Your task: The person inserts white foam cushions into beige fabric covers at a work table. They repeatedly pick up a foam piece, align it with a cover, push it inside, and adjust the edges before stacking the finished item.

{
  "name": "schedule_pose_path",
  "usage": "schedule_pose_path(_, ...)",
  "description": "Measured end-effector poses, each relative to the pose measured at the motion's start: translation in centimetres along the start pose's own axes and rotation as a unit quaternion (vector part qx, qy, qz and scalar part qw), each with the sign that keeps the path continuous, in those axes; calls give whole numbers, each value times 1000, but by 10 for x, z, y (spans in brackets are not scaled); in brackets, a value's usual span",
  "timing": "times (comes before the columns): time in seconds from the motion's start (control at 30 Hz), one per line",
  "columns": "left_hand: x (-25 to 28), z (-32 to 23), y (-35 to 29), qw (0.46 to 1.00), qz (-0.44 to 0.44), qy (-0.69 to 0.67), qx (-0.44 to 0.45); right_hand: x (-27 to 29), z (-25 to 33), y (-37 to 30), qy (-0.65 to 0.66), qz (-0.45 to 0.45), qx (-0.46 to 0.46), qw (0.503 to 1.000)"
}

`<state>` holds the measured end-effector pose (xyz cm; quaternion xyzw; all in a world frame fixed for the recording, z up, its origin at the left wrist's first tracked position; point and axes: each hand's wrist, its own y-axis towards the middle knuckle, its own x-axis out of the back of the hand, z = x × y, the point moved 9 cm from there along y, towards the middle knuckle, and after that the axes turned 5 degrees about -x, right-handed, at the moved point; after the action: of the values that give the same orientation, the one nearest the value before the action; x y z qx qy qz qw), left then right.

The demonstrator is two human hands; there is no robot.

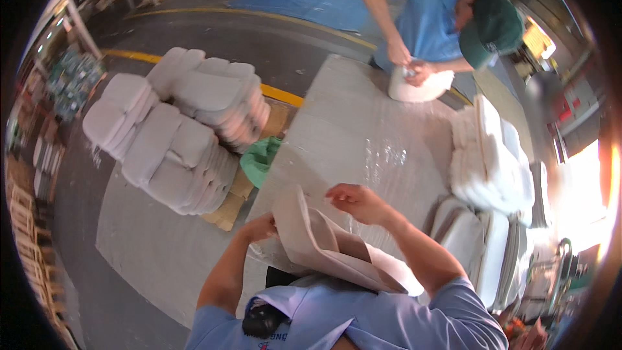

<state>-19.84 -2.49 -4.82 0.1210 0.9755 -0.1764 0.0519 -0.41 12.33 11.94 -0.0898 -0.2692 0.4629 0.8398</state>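
Note:
A pale, curved padded cover point(295, 236) stands on edge against my front, with an open fold showing a beige-brown inside. At its left edge my left hand point(262, 228) is closed on the rim, the fingertips partly hidden behind it. My right hand point(350, 199) hovers over the table just beyond the cover's upper edge, fingers loosely bent and apart, nothing visible in it. Beneath both lies a pale worktable point(337, 129) with a shiny, plastic-like surface.
Across the table a co-worker in a blue shirt point(424, 10) handles a white padded piece point(421, 87). Stacks of similar pieces point(492, 155) line the table's right side. More stacks point(184, 149) stand at left on cardboard, beside a green bag point(260, 161).

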Motion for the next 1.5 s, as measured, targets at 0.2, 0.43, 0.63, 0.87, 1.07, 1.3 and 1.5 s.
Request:
schedule_pose_path(0.2, -10, 8, 4, 994, 5, -87, 59, 58, -32, -248, 33, 12, -120, 992)
schedule_pose_path(0.43, 0, 0, 10, 990, 15, 117, 83, -24, -61, -330, 48, -124, -220, 966)
schedule_pose_path(0.63, -7, -22, 20, 981, 59, 161, 90, -29, -36, -330, -47, -329, -88, 939)
schedule_pose_path(0.87, -6, -19, 20, 977, 85, 175, 84, -10, 98, -352, -188, -412, 92, 887)
schedule_pose_path(1.07, -7, -14, 20, 975, 107, 180, 70, 0, 94, -357, -195, -509, 66, 836)
schedule_pose_path(1.3, -16, -13, 25, 971, 134, 190, 50, -6, 62, -363, -186, -622, 1, 760)
schedule_pose_path(1.5, -26, -16, 30, 966, 152, 205, 40, -23, 51, -374, -215, -625, -62, 748)
